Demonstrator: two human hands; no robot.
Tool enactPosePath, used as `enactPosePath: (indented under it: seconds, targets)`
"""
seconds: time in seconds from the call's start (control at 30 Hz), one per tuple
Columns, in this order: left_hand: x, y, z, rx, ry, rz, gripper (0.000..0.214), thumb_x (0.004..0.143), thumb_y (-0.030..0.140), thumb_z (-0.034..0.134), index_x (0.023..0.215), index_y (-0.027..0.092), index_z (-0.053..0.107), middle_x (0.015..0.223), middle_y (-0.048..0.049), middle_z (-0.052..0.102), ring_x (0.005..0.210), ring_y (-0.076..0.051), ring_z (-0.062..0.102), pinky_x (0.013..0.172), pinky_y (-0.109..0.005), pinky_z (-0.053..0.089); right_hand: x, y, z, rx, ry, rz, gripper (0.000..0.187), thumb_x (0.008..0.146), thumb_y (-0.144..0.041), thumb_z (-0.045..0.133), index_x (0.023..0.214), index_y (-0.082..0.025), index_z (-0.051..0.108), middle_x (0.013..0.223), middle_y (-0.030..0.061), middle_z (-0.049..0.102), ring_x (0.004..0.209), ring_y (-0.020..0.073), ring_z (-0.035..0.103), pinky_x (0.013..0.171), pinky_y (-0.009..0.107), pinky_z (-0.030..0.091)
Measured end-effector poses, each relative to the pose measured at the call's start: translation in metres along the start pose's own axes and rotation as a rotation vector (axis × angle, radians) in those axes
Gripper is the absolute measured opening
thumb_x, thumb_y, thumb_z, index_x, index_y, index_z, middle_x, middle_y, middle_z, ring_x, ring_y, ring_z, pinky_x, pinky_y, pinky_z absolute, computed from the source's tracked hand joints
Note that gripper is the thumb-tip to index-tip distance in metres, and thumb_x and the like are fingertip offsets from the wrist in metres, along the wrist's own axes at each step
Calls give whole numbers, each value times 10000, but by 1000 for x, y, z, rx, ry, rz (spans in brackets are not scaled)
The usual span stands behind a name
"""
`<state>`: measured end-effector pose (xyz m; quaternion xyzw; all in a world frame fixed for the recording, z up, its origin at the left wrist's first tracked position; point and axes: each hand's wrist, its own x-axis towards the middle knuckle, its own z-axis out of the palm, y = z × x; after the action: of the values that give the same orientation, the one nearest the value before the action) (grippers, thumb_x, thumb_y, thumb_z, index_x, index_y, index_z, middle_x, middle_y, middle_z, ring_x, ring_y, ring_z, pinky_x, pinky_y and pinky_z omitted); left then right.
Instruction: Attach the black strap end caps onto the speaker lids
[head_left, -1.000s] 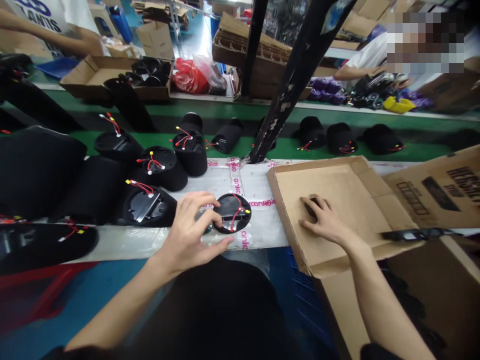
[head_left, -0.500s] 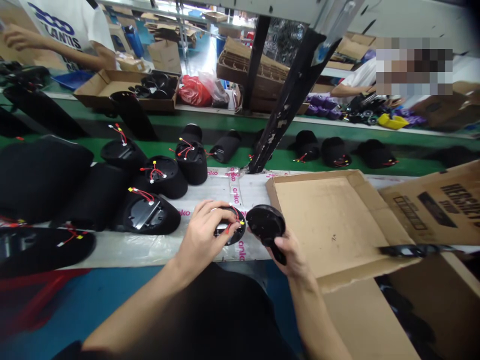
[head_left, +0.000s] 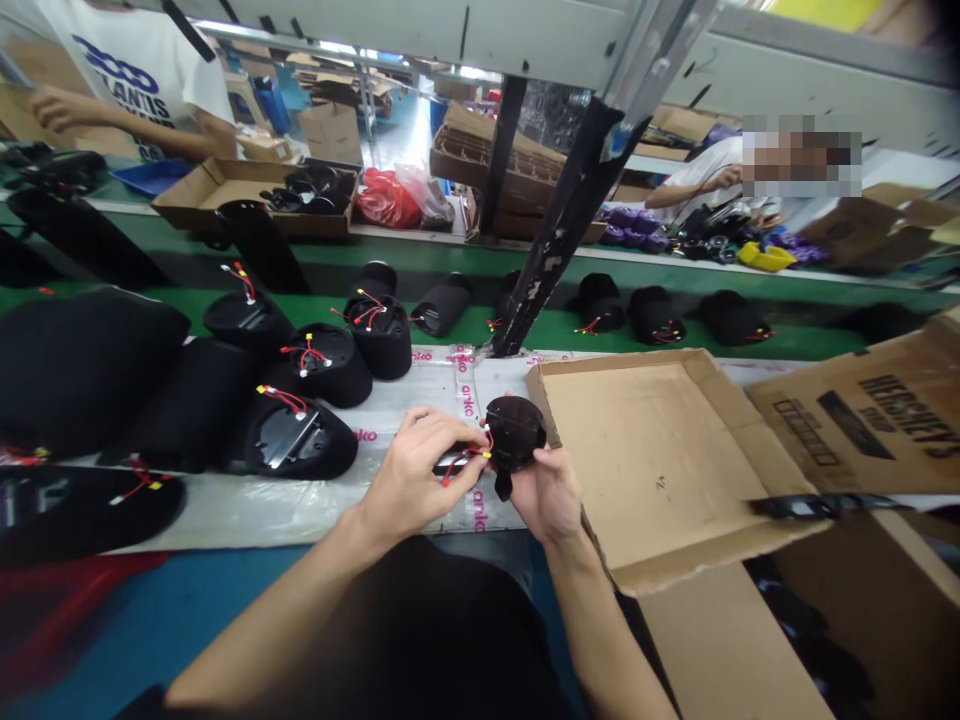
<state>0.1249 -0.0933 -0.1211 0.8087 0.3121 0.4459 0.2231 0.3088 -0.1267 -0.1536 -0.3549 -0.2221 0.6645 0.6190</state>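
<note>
My left hand [head_left: 424, 470] pinches thin red wires [head_left: 463, 464] with small white and yellow connectors. They come from a black cylinder [head_left: 448, 460] standing in front of me, mostly covered by my fingers. In my right hand [head_left: 551, 490] is a round black cap [head_left: 516, 432] with a short tab at its lower edge. The cap is tilted close beside the wires; whether they touch I cannot tell. To the left, another black cylinder [head_left: 300, 440] lies with its end toward me and its red wires sticking out.
Several more wired black cylinders [head_left: 326, 365] crowd the left of the bench, others [head_left: 656, 315] line the green conveyor [head_left: 457, 335]. A shallow cardboard tray [head_left: 637, 450] sits at right, beside a printed carton [head_left: 870, 410]. A dark post [head_left: 547, 230] rises ahead. Two co-workers are across the line.
My right hand has brought the cap left and turned it, closer to the wires. My left hand keeps its pinch on them. The whole view has shifted slightly.
</note>
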Motion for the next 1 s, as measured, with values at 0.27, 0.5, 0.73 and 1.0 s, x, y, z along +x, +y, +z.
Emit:
enactPosePath:
  seconds: [0.27,0.5,0.73,1.0]
  targets:
    - [-4,-7,-1,-72,48,-37,103,998,127,739,1054,213,746,996,-12,834,909,-175,778,936,-354,528,-3,-17,-7,-272,-59,-30,578,954,-646,614,1273,-198,793,1286,106,813,1242,330,734,1085,496,617]
    - [-4,-4,3,-14,105,-34,102,997,128,756,1048,200,706,931,-8,799,840,-164,747,873,-335,565,-14,-23,-16,-438,-192,-38,609,1049,-678,497,1363,-221,748,1325,107,797,1288,338,728,1166,527,574]
    - [-8,-4,1,93,115,88,149,1017,92,726,1109,210,729,1045,-40,824,953,-194,774,944,-379,540,-26,-33,1,-792,-213,-273,699,976,-639,744,1553,-281,576,1506,124,677,1383,323,664,1122,444,597]
    - [-7,-1,-2,73,23,-68,127,992,120,702,1056,215,647,1032,-31,757,979,-207,732,959,-392,521,-20,-48,2,-1065,-270,-292,745,923,-694,779,1526,-285,622,1324,103,697,933,225,696,865,391,623]
